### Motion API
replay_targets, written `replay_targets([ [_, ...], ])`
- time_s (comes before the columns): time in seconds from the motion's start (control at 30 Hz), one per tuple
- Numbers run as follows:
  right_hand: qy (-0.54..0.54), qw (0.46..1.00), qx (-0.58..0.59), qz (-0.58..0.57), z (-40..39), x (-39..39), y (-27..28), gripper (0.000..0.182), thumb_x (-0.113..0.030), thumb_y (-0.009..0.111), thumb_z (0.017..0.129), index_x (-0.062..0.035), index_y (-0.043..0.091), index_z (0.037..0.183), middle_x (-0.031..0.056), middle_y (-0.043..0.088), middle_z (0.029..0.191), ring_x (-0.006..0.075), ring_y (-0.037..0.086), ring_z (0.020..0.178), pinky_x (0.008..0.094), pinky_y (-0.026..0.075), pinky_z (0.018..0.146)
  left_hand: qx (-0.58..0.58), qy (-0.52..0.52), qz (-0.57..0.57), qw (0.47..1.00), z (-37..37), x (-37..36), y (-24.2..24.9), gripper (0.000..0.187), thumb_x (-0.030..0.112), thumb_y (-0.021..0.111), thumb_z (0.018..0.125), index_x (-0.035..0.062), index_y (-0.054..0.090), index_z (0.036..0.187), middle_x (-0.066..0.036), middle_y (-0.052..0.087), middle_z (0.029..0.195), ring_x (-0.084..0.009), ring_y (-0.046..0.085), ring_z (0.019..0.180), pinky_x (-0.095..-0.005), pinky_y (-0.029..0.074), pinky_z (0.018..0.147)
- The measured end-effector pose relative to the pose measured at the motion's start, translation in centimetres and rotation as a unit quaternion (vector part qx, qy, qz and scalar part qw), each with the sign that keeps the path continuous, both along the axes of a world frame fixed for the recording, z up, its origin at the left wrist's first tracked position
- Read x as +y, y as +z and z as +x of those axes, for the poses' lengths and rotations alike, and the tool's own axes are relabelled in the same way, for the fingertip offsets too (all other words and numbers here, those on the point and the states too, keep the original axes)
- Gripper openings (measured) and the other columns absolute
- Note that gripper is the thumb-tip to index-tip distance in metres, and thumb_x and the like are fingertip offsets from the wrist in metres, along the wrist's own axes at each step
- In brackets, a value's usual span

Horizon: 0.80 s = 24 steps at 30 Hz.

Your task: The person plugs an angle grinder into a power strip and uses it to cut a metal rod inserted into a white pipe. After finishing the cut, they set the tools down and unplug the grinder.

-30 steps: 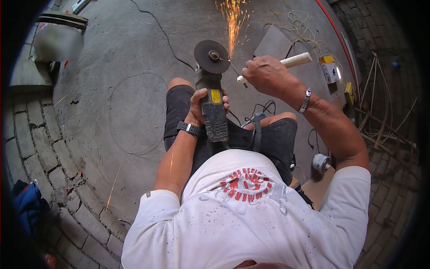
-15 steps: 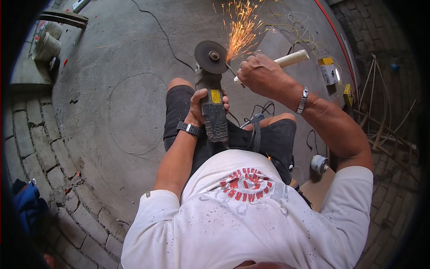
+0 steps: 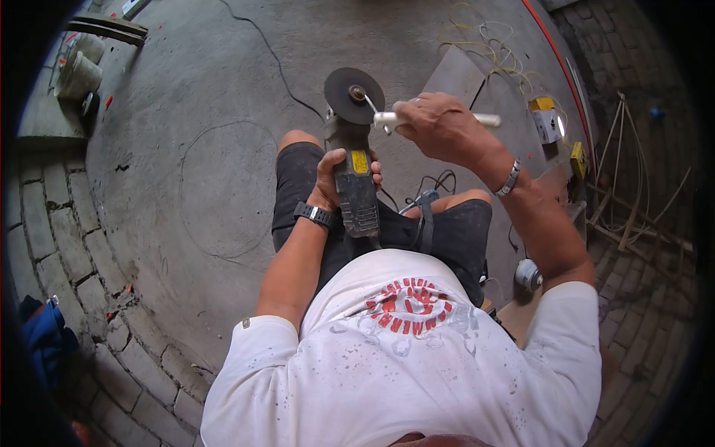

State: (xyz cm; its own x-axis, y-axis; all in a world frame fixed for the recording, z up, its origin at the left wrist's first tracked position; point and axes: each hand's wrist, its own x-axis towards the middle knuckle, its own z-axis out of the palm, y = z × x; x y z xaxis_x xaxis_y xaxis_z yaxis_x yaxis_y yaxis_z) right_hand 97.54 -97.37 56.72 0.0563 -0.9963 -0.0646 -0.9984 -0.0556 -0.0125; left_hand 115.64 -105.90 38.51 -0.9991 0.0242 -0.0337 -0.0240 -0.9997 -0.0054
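My left hand (image 3: 328,179) is wrapped round the body of an angle grinder (image 3: 356,194), which stands upright between my thighs. Its dark round cutting disc (image 3: 341,88) faces up at the top. In my closed right hand (image 3: 445,130) is a white tube (image 3: 488,119), held crosswise to the right of the disc. A thin metal rod (image 3: 370,103) sticks out near the tube's left end, its tip in front of the disc by the centre nut. How the rod joins the tube is hidden. No sparks show.
A dark cable (image 3: 272,52) crosses the concrete floor. Right of my hands lie a grey board (image 3: 454,78), tangled yellow wire (image 3: 506,56) and a yellow-white box (image 3: 546,119). Buckets (image 3: 78,77) stand at far left. A white round container (image 3: 529,276) is beside my right elbow.
The sparks at the disc's right edge have stopped. My right hand has turned the tube nearly level, and the rod's tip has shifted left over the disc. My left hand and grinder stay put.
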Motion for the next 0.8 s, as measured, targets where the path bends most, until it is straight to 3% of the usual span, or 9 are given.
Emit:
replay_targets([
  [0.13, -0.203, 0.924, -0.321, -0.041, -1.1, 2.4, -1.7, 0.026, -0.03, 0.056, 0.095, -0.0047, 0.062, 0.099, 0.0092, 0.069, 0.084, 0.0172, 0.066, 0.078, 0.028, 0.052, 0.075, 0.001, 0.007, 0.005, 1.0, 0.0, 0.1, -0.3, 0.064, 0.043, 0.067, 0.075, -0.0052, 0.052, 0.115, -0.018, 0.064, 0.1, -0.03, 0.067, 0.09, -0.0434, 0.057, 0.083],
  [0.17, -0.203, 0.924, -0.322, -0.041, -1.4, 3.2, -2.3, 0.026, -0.03, 0.056, 0.095, -0.0047, 0.062, 0.099, 0.0092, 0.069, 0.084, 0.0172, 0.066, 0.078, 0.028, 0.052, 0.075, 0.003, 0.013, 0.004, 1.0, 0.0, 0.2, -0.3, 0.064, 0.043, 0.067, 0.075, -0.0051, 0.052, 0.115, -0.018, 0.064, 0.1, -0.03, 0.067, 0.09, -0.0437, 0.057, 0.083],
  [0.23, -0.289, 0.699, -0.655, -0.006, -1.8, 4.7, -3.9, 0.038, -0.037, 0.048, 0.1, -0.0012, 0.06, 0.108, 0.0101, 0.069, 0.089, 0.0139, 0.065, 0.078, 0.0266, 0.052, 0.077, 0.005, 0.016, 0.003, 1.0, -0.1, 0.3, -0.3, 0.064, 0.043, 0.067, 0.075, -0.0049, 0.052, 0.115, -0.018, 0.064, 0.1, -0.03, 0.067, 0.09, -0.044, 0.056, 0.083],
  [0.27, -0.3, 0.626, -0.72, 0.006, -2.1, 5.4, -5.4, 0.048, -0.042, 0.045, 0.1, 0.0026, 0.056, 0.116, 0.0102, 0.069, 0.09, 0.013, 0.065, 0.078, 0.0275, 0.053, 0.078, 0.005, 0.018, 0.008, 1.0, -0.1, 0.3, -0.3, 0.064, 0.043, 0.067, 0.075, -0.0047, 0.052, 0.115, -0.018, 0.064, 0.1, -0.0298, 0.067, 0.089, -0.0443, 0.057, 0.083],
  [0.3, -0.302, 0.625, -0.72, 0.004, -2.1, 5.8, -6.6, 0.048, -0.042, 0.045, 0.1, 0.0026, 0.056, 0.116, 0.0102, 0.069, 0.09, 0.013, 0.065, 0.078, 0.0275, 0.053, 0.078, 0.004, 0.02, 0.014, 1.0, -0.1, 0.3, -0.3, 0.064, 0.043, 0.067, 0.075, -0.0045, 0.052, 0.115, -0.018, 0.064, 0.1, -0.0297, 0.067, 0.089, -0.0445, 0.057, 0.083],
  [0.37, -0.284, 0.476, -0.833, 0.009, -1.7, 5.9, -8.1, 0.049, -0.039, 0.045, 0.101, 0.0061, 0.051, 0.119, 0.0117, 0.067, 0.091, 0.0132, 0.063, 0.078, 0.0244, 0.052, 0.076, 0.001, 0.018, 0.014, 1.0, -0.1, 0.4, -0.2, 0.064, 0.044, 0.066, 0.076, -0.0044, 0.052, 0.115, -0.018, 0.064, 0.1, -0.0296, 0.067, 0.089, -0.0448, 0.056, 0.083],
  [0.57, -0.288, 0.423, -0.859, -0.007, -0.4, 4.6, -9.4, 0.048, -0.04, 0.041, 0.102, 0.0034, 0.051, 0.119, 0.0087, 0.065, 0.089, 0.0134, 0.06, 0.077, 0.0263, 0.051, 0.07, -0.012, 0.019, 0.0, 1.0, 0.1, 0.3, -0.3, 0.066, 0.046, 0.066, 0.075, -0.0046, 0.052, 0.116, -0.018, 0.064, 0.099, -0.0303, 0.067, 0.088, -0.0451, 0.056, 0.083],
  [0.73, -0.305, 0.298, -0.904, -0.012, -0.4, 4.3, -10.1, 0.046, -0.037, 0.047, 0.1, 0.0065, 0.052, 0.112, 0.0128, 0.063, 0.086, 0.0166, 0.061, 0.074, 0.0262, 0.053, 0.071, -0.009, 0.023, -0.019, 1.0, 0.1, 0.4, 0.0, 0.065, 0.048, 0.065, 0.078, -0.0032, 0.051, 0.116, -0.015, 0.063, 0.097, -0.0282, 0.066, 0.087, -0.0421, 0.056, 0.082],
  [0.8, -0.303, 0.308, -0.902, -0.011, -0.4, 4.3, -10.3, 0.046, -0.038, 0.048, 0.1, 0.0063, 0.052, 0.112, 0.0127, 0.064, 0.086, 0.0163, 0.061, 0.074, 0.0265, 0.053, 0.071, -0.002, 0.021, 0.001, 1.0, 0.0, 0.3, -0.2, 0.066, 0.046, 0.067, 0.075, -0.0052, 0.052, 0.115, -0.019, 0.064, 0.099, -0.031, 0.067, 0.089, -0.045, 0.056, 0.083],
])
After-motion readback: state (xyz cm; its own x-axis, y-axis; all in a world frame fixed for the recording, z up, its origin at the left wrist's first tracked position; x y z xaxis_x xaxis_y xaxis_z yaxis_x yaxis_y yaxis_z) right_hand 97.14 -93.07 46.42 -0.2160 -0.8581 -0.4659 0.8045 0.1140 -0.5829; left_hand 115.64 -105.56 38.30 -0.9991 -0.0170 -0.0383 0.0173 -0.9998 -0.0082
